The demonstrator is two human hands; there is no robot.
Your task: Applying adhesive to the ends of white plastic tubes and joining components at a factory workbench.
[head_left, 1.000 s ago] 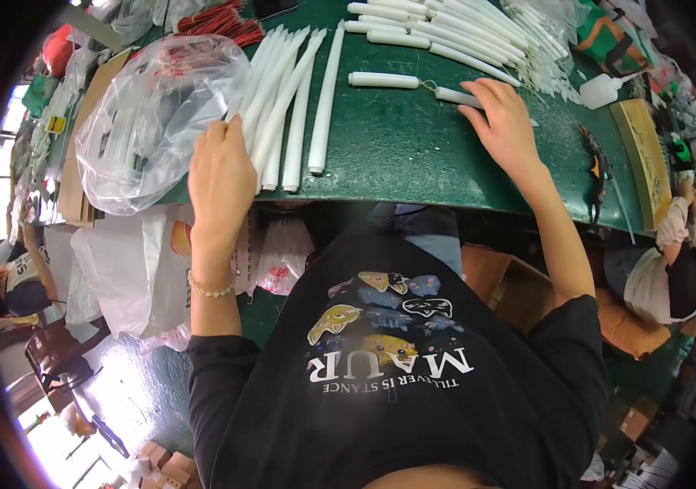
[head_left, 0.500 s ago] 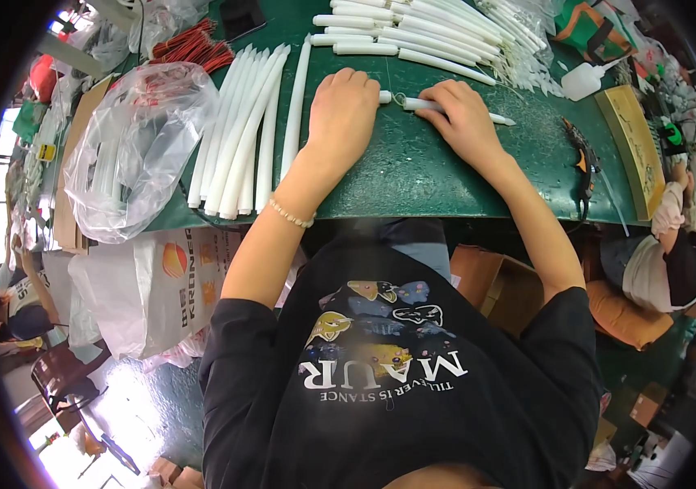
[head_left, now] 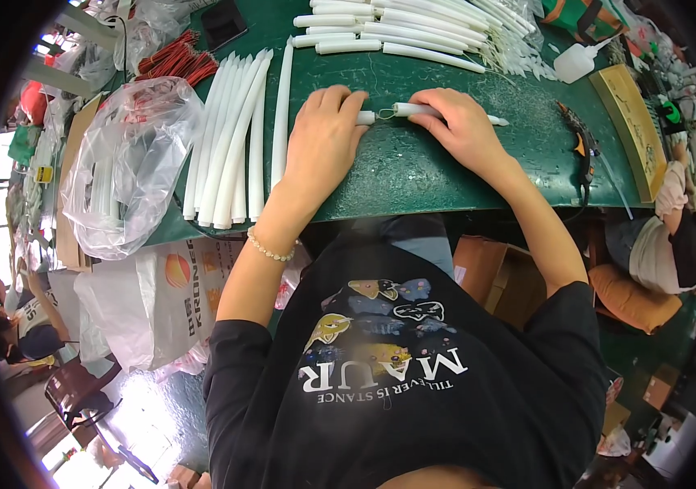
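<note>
My left hand (head_left: pixel 327 134) is closed around a short-looking white stick (head_left: pixel 366 118), most of it hidden under the fingers. In my right hand (head_left: pixel 462 126) is a white taper candle (head_left: pixel 402 108); its blunt end faces the left hand and its pointed tip shows past the palm. A thin looped wire (head_left: pixel 385 114) spans the small gap between the two white ends. Just left of my left hand lies a single long white candle (head_left: pixel 282 114), beside a row of similar candles (head_left: pixel 230 138).
A pile of white candles (head_left: pixel 413 37) with thin wires lies at the back. Left are a clear plastic bag (head_left: pixel 132 163) and red wires (head_left: pixel 177 59). Right are a glue gun (head_left: pixel 582 155), a white squeeze bottle (head_left: pixel 574 63) and a yellow tray (head_left: pixel 629 134). Other people sit at both sides.
My left hand has come a little nearer to me with its white stick. The gap between the two ends is slightly wider, and the wire loop shows more clearly. The view has shifted slightly.
</note>
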